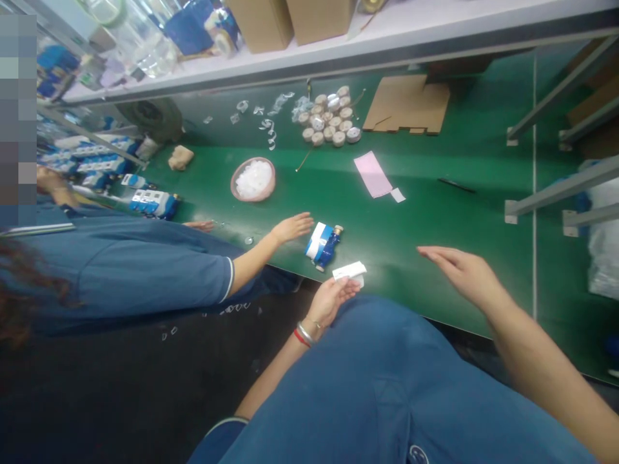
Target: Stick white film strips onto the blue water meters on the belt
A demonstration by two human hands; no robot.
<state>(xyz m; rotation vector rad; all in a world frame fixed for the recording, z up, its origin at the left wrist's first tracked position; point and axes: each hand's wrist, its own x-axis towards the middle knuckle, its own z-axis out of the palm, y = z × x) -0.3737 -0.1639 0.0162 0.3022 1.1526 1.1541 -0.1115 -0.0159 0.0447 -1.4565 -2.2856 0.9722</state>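
My left hand, with bracelets at the wrist, pinches a small white paper slip at the near edge of the green belt. Just beyond the slip lies a blue and white water meter on its side. My right hand hovers flat above the belt to the right of the meter, fingers stretched out and apart, holding nothing. A co-worker's hand in a blue sleeve reaches in from the left and rests just beside the meter.
A pink bowl of white caps sits farther back, with a cluster of round caps, a pink sheet, a cardboard piece and a black pen. More meters lie far left. Metal frame rails stand right.
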